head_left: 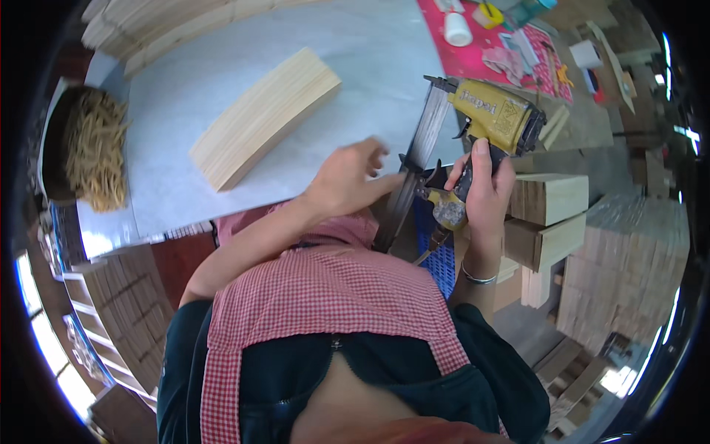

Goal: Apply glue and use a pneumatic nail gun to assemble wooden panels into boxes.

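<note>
My right hand (484,192) is wrapped around the grip of a yellow pneumatic staple gun (492,115), held over the table's right edge. Its long magazine (433,126) points down towards my body, with a silvery strip along it and a dark lower section sticking out. Close to that magazine is my left hand (344,177), its thumb stretched out and fingers loosely bent, slightly blurred, holding nothing that I can see. Left of it, a pale curved wooden piece (270,115) lies at a slant on the light grey table (163,163).
A bin of tan strips (100,148) stands at the table's left. Long boards (163,33) lie along the far left. A white bottle (458,29) sits on a red surface. Wooden blocks (547,200) and a blue basket (438,255) are at my right.
</note>
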Action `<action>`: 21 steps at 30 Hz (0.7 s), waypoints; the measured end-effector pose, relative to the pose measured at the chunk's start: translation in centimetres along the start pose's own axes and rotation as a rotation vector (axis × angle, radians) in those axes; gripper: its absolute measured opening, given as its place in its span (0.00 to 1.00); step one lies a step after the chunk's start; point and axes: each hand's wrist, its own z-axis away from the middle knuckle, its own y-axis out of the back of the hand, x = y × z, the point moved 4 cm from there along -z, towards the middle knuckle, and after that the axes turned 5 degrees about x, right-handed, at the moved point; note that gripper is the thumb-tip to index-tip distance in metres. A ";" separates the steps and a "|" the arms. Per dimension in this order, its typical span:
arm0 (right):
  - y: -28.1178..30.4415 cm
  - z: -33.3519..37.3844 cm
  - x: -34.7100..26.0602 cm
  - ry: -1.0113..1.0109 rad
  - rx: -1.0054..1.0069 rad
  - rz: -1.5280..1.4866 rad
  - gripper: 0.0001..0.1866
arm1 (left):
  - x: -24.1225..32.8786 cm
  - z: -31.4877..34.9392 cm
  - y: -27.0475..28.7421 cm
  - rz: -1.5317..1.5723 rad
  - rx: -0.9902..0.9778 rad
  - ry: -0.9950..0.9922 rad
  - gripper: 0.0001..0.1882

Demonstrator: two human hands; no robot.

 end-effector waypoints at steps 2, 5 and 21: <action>1.1 -1.4 0.4 -0.001 0.024 -0.087 0.13 | -5.3 -0.6 -4.0 0.152 -0.370 0.192 0.33; 3.7 -4.9 2.2 -0.064 0.061 -0.122 0.16 | -5.9 -0.4 -7.7 0.485 -0.547 0.247 0.38; 11.1 -18.9 10.8 -0.381 0.039 0.759 0.30 | -7.0 -5.1 -9.2 1.274 -1.076 0.374 0.52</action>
